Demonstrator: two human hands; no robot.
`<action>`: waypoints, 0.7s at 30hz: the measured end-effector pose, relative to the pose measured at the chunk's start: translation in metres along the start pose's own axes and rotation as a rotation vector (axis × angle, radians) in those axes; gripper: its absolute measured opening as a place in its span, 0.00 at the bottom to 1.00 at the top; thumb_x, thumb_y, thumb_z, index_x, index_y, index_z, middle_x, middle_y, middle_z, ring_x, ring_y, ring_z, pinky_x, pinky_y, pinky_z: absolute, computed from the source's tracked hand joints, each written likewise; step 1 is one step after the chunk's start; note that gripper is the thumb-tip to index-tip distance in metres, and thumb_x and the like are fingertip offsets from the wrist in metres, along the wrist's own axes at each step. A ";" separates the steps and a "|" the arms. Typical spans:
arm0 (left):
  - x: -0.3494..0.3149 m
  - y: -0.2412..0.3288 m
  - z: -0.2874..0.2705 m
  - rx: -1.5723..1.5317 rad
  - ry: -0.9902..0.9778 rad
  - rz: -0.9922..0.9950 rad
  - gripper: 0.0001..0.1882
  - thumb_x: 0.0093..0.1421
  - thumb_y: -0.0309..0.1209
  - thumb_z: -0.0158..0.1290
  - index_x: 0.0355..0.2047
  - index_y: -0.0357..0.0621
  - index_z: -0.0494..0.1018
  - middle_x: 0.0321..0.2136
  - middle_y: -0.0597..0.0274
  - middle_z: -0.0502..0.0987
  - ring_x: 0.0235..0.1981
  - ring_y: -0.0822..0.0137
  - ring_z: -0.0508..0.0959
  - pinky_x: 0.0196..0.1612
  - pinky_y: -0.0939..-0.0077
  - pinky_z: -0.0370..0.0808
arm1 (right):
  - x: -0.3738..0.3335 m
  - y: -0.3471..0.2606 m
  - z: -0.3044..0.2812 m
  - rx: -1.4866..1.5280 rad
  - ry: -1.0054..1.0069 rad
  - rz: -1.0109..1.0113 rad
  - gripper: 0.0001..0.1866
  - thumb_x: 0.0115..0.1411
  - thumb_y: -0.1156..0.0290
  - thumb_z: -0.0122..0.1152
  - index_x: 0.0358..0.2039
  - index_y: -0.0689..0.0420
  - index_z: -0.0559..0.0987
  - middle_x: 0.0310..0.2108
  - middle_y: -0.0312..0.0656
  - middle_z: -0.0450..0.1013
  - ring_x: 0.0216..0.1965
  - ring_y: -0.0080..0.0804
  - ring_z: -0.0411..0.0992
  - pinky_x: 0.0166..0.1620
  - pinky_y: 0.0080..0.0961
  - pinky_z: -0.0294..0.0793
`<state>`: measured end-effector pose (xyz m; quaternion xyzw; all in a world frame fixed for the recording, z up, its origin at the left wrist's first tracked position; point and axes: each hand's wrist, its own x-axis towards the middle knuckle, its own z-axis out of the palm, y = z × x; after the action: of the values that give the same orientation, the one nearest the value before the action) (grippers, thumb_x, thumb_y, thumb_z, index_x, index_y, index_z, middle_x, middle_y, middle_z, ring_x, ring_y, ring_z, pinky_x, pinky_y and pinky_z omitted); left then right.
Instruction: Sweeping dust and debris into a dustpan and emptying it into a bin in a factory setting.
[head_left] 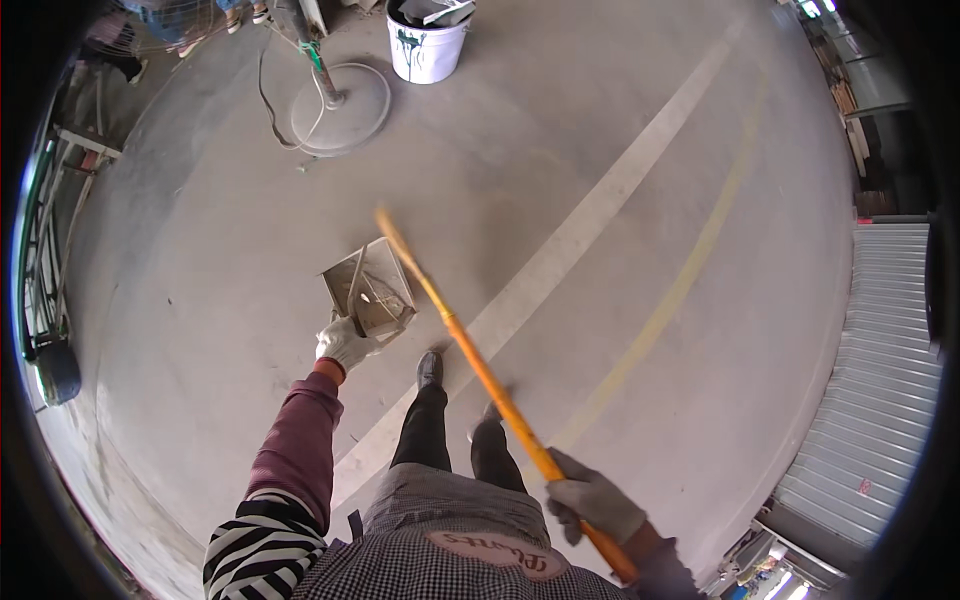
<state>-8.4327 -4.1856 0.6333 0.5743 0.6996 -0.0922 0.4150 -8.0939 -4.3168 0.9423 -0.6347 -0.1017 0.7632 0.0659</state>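
A white-gloved left hand [345, 343] of mine is closed at the near end of a grey dustpan [335, 285]. The dustpan is boxy, with a bar-like handle rising across it and dusty bits of debris inside. My right hand [597, 497], in a grey glove, is wrapped round a long orange stick [500, 400]. This stick slants up and left across the view; its far part turns tan and ends beside the dustpan's far right corner. That far tip is blurred, so I cannot tell its shape or whether it touches the floor.
Ahead stand a white bucket [428, 55] filled with dark scraps and a post on a round base [365, 110], with a cord lying beside it. Metal racks [50, 230] line the left; a corrugated metal panel [860, 390] lies right. People's feet show at upper left.
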 end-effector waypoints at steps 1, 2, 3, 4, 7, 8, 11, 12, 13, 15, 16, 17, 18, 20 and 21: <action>-0.008 0.001 -0.009 -0.049 0.024 -0.055 0.31 0.38 0.46 0.65 0.44 0.46 0.77 0.37 0.53 0.80 0.39 0.56 0.80 0.44 0.69 0.74 | -0.010 -0.010 -0.005 -0.032 0.077 0.062 0.23 0.59 0.67 0.49 0.55 0.58 0.63 0.20 0.32 0.64 0.17 0.19 0.64 0.17 0.23 0.69; -0.012 -0.001 -0.014 -0.050 0.029 -0.058 0.31 0.38 0.46 0.65 0.44 0.46 0.77 0.37 0.53 0.80 0.39 0.56 0.80 0.44 0.69 0.74 | -0.013 -0.019 -0.008 -0.060 0.150 0.124 0.25 0.59 0.67 0.49 0.57 0.57 0.61 0.20 0.32 0.64 0.17 0.20 0.64 0.17 0.25 0.69; -0.014 -0.006 -0.018 -0.109 0.026 -0.092 0.31 0.38 0.44 0.65 0.43 0.45 0.77 0.37 0.54 0.81 0.39 0.57 0.80 0.44 0.69 0.74 | -0.003 -0.024 -0.013 -0.065 0.143 0.122 0.25 0.59 0.67 0.49 0.57 0.57 0.61 0.20 0.32 0.64 0.17 0.20 0.64 0.17 0.25 0.69; -0.016 -0.012 -0.021 -0.175 0.026 -0.123 0.30 0.38 0.43 0.65 0.43 0.44 0.78 0.36 0.55 0.81 0.39 0.58 0.80 0.44 0.70 0.74 | 0.016 -0.027 -0.019 -0.190 0.195 0.046 0.28 0.58 0.67 0.49 0.59 0.56 0.59 0.20 0.34 0.65 0.16 0.22 0.64 0.18 0.26 0.69; -0.012 -0.042 -0.008 -0.142 0.014 -0.147 0.33 0.39 0.50 0.64 0.43 0.44 0.77 0.36 0.49 0.80 0.39 0.52 0.80 0.43 0.64 0.75 | 0.101 -0.028 -0.038 -0.453 0.311 0.008 0.32 0.57 0.69 0.48 0.62 0.58 0.54 0.20 0.42 0.68 0.16 0.32 0.69 0.18 0.32 0.71; -0.013 -0.043 -0.006 -0.145 0.012 -0.149 0.33 0.39 0.50 0.64 0.43 0.44 0.77 0.36 0.49 0.80 0.39 0.52 0.80 0.43 0.64 0.75 | 0.130 -0.026 -0.038 -0.569 0.386 -0.022 0.30 0.56 0.70 0.47 0.60 0.60 0.56 0.21 0.44 0.69 0.16 0.35 0.71 0.19 0.34 0.72; -0.018 -0.056 0.000 -0.173 0.042 -0.207 0.32 0.39 0.51 0.64 0.43 0.45 0.77 0.36 0.49 0.80 0.39 0.53 0.80 0.42 0.64 0.75 | 0.179 -0.013 -0.004 -0.600 0.421 -0.031 0.22 0.56 0.71 0.45 0.51 0.63 0.60 0.24 0.51 0.72 0.18 0.42 0.74 0.19 0.39 0.73; -0.019 -0.064 0.006 -0.215 0.059 -0.202 0.32 0.39 0.51 0.64 0.43 0.46 0.77 0.36 0.50 0.81 0.39 0.53 0.80 0.42 0.64 0.75 | 0.182 -0.006 0.012 -0.604 0.372 -0.033 0.23 0.56 0.71 0.46 0.52 0.62 0.59 0.25 0.53 0.73 0.16 0.43 0.74 0.19 0.41 0.73; -0.019 -0.067 0.011 -0.259 0.075 -0.186 0.31 0.39 0.51 0.64 0.43 0.46 0.77 0.36 0.50 0.81 0.39 0.53 0.80 0.42 0.64 0.75 | 0.193 0.020 0.017 -0.500 0.268 0.018 0.25 0.57 0.71 0.46 0.54 0.61 0.55 0.27 0.54 0.74 0.15 0.44 0.73 0.18 0.42 0.73; -0.019 -0.066 0.018 -0.246 0.085 -0.204 0.31 0.40 0.50 0.63 0.42 0.47 0.78 0.36 0.50 0.81 0.39 0.53 0.80 0.42 0.64 0.75 | 0.209 0.070 0.026 -0.692 0.161 0.042 0.26 0.56 0.68 0.47 0.55 0.59 0.55 0.27 0.57 0.73 0.21 0.50 0.74 0.27 0.43 0.75; -0.020 -0.065 0.018 -0.226 0.096 -0.219 0.30 0.40 0.49 0.63 0.42 0.47 0.78 0.36 0.51 0.81 0.39 0.54 0.80 0.42 0.64 0.75 | 0.214 0.089 0.030 -0.851 0.131 -0.048 0.26 0.56 0.67 0.48 0.54 0.59 0.57 0.28 0.57 0.73 0.24 0.53 0.75 0.32 0.43 0.76; -0.025 -0.061 0.013 -0.229 0.100 -0.233 0.30 0.40 0.49 0.63 0.42 0.47 0.78 0.36 0.51 0.81 0.39 0.54 0.80 0.42 0.64 0.75 | 0.200 0.075 0.037 -0.861 0.118 -0.048 0.26 0.56 0.67 0.48 0.54 0.59 0.57 0.28 0.57 0.73 0.24 0.53 0.75 0.32 0.43 0.76; -0.028 -0.056 0.005 -0.258 0.110 -0.265 0.28 0.39 0.45 0.64 0.41 0.46 0.78 0.35 0.55 0.81 0.38 0.59 0.80 0.42 0.69 0.75 | 0.175 0.062 0.037 -0.761 0.042 -0.020 0.26 0.55 0.65 0.49 0.54 0.58 0.60 0.30 0.57 0.74 0.28 0.54 0.76 0.37 0.42 0.75; -0.040 -0.055 -0.009 -0.293 0.133 -0.300 0.27 0.38 0.41 0.65 0.41 0.44 0.79 0.35 0.60 0.82 0.36 0.65 0.80 0.41 0.74 0.74 | 0.114 0.041 0.035 -0.682 0.013 -0.054 0.26 0.55 0.62 0.51 0.53 0.56 0.64 0.32 0.54 0.75 0.33 0.55 0.76 0.43 0.41 0.74; -0.047 -0.058 -0.017 -0.390 0.116 -0.265 0.28 0.39 0.43 0.65 0.42 0.44 0.78 0.34 0.59 0.82 0.37 0.64 0.80 0.41 0.73 0.75 | 0.090 0.042 0.030 -0.698 0.058 -0.117 0.26 0.55 0.61 0.52 0.54 0.55 0.65 0.33 0.52 0.76 0.34 0.54 0.76 0.44 0.41 0.73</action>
<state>-8.4921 -4.2282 0.6562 0.3909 0.7960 0.0240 0.4615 -8.1391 -4.3395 0.8518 -0.6336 -0.3907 0.6589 -0.1084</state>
